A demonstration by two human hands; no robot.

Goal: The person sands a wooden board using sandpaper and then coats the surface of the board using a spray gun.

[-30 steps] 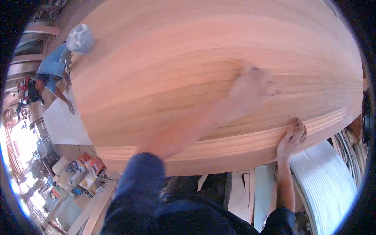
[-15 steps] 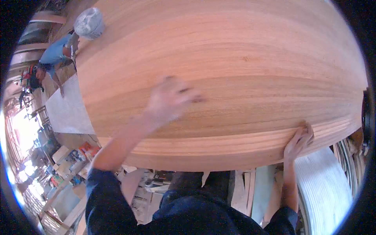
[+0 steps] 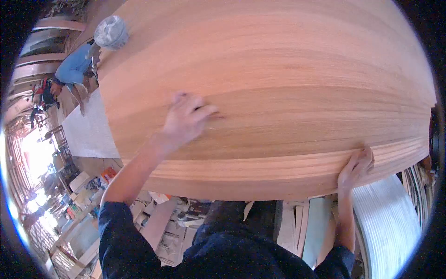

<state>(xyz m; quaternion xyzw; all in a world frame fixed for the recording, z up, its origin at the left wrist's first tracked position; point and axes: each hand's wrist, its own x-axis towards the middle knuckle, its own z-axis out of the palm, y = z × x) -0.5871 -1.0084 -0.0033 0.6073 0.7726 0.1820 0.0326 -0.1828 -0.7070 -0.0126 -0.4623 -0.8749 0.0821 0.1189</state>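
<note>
A broad curved wooden panel point(image 3: 278, 65) with streaky grain fills most of the view, its pale layered front edge point(image 3: 241, 169) bowing toward me. My left hand point(image 3: 183, 121) is over the panel's surface left of the middle, slightly blurred, fingers bent and apart. I make out nothing held in it, though its fingertips are smeared. My right hand point(image 3: 357, 167) lies on the layered edge at the right, palm down, with its fingers spread over the upper rim of the edge.
A dusty whitish bucket point(image 3: 111, 33) stands at the panel's far left corner. Beyond it a person in a blue shirt point(image 3: 74, 65) bends near a pale sheet point(image 3: 90, 128). A ribbed whitish board point(image 3: 388, 218) leans at lower right. Scrap wood and tools clutter the floor at lower left.
My left hand has moved left across the panel. My right hand stays on the edge. The view has shifted slightly, and the person in blue has changed posture a little.
</note>
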